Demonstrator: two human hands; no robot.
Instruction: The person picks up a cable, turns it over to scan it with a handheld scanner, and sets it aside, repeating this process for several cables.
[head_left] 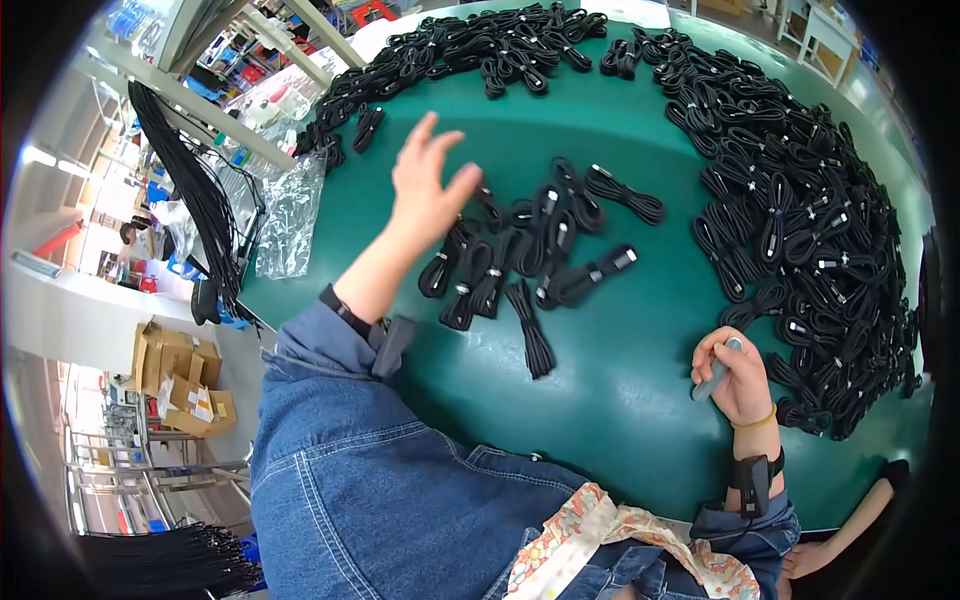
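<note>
The work has to do with black cable bundles (pixel 488 285), which lie as a loose group in the middle of the green table (pixel 620 400). Taking this group as the centre of the clock, the left hand (pixel 430 185) is at ten o'clock, its fingers spread and with nothing visible in them; its thumb is near the closest bundle, but I cannot tell if they touch. The right hand (pixel 735 375), at four o'clock, has its fingers curled around a small grey object (pixel 712 380), whose kind I cannot tell.

A large heap (pixel 800 230) of similar bundles stretches from one to four o'clock, and a far heap (pixel 470 45) from ten to twelve. A clear plastic bag (pixel 288 225) lies at nine o'clock.

Each bundle looks light, I judge, bendable but springy in its loops, and not fragile. The metal ends, which shine, are probably hard and smooth, so fingers may slip there. The better hold seems to be around the narrow waist, where the loops come together, for example on the single bundle (pixel 530 335) at six o'clock. In the crowded middle, loops could catch on neighbours, therefore a straight upward lift appears safer than dragging.
</note>
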